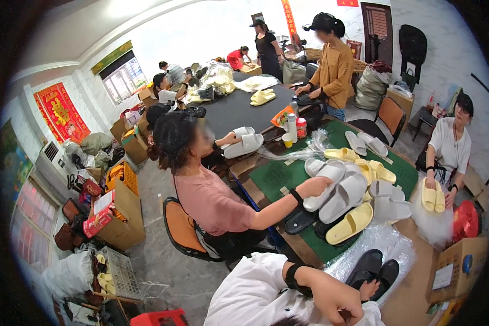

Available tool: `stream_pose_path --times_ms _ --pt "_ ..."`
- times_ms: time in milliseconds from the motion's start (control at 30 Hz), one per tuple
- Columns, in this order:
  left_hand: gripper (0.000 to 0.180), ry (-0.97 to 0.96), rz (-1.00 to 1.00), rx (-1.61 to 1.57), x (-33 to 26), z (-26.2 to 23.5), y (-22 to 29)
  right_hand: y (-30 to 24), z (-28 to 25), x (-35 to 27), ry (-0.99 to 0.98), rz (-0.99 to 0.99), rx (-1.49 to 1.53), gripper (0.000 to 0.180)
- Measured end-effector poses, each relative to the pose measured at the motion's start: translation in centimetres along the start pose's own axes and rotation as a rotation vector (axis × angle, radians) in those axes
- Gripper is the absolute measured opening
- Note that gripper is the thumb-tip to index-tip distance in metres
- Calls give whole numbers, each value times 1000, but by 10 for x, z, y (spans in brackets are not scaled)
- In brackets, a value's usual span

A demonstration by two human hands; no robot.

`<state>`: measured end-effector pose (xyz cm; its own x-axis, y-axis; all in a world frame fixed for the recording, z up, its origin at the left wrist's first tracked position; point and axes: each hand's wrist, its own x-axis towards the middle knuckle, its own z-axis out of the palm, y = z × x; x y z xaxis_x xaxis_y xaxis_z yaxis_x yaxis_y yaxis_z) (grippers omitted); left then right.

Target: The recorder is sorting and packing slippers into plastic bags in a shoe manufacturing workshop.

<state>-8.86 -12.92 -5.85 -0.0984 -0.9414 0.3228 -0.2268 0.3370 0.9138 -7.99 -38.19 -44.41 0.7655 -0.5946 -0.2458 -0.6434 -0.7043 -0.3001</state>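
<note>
A pair of black slippers [365, 270] lies on clear plastic bags [358, 244] at the near right corner of the table. My right hand [369, 290] is at the heel end of the pair and grips it, its fingers partly hidden by the slippers. Nearer to me, my left hand [331, 296], with a black wristband, is bent down with curled fingers. What it holds, if anything, is hidden under it. Just beyond the bags lies a yellow slipper [350, 224], beside piled grey slippers [342, 198].
Left of me a seated person in pink [212, 198] handles grey slippers. Across the right side, another person holds yellow slippers [433, 196] over plastic bags. A cardboard box [459, 266] stands at my right. Cups and bottles [292, 126] stand farther back on the green mat [274, 176].
</note>
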Motion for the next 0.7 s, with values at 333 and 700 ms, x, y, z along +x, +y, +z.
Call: stream_pose_path --times_ms 333,700 --pt "25 192 -287 -317 -32 -9 -28 25 23 6 115 -69 5 50" --pt "23 143 -348 -396 -37 3 -49 15 7 -1 228 -207 220 16"
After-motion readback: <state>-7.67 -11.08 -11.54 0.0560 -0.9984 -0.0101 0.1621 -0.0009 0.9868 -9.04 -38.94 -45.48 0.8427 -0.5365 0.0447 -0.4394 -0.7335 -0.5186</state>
